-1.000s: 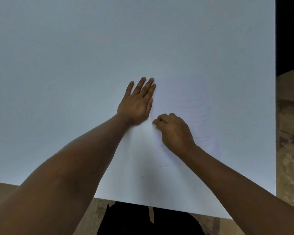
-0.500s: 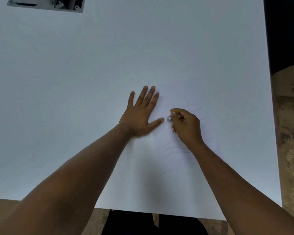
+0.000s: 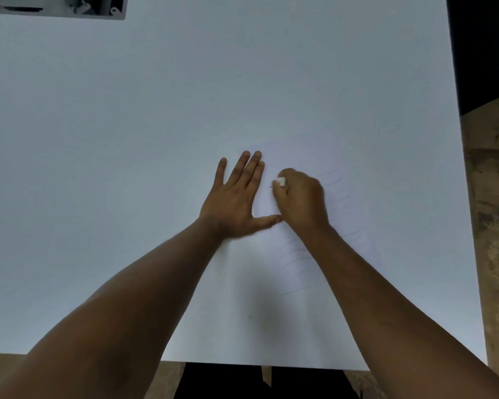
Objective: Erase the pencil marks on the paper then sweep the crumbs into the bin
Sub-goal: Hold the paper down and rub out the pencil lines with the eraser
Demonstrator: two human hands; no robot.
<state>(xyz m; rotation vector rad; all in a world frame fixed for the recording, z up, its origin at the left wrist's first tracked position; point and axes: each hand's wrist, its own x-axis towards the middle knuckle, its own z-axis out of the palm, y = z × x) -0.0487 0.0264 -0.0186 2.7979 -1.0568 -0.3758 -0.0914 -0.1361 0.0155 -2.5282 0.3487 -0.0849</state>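
Observation:
A white sheet of paper (image 3: pixel 308 151) lies on the white table (image 3: pixel 127 139), right of centre, with faint curved pencil lines across it. My left hand (image 3: pixel 234 200) presses flat on the paper's left edge, fingers spread and thumb stretched to the right. My right hand (image 3: pixel 300 200) is closed around a small white eraser (image 3: pixel 281 181), whose tip touches the upper left part of the sheet. My right hand and forearm cover the middle of the paper. Pencil lines show to the right of my hand and below it.
A grey open bin (image 3: pixel 58 7) sits at the table's far left corner, cut off by the frame. The table's right edge (image 3: pixel 461 197) borders a worn stone floor (image 3: pixel 493 226). Dark clothing shows under the near edge.
My right hand has moved up the sheet, away from me, with the eraser now showing at its tip. My left thumb has spread out to the right. The view tilted, revealing the bin.

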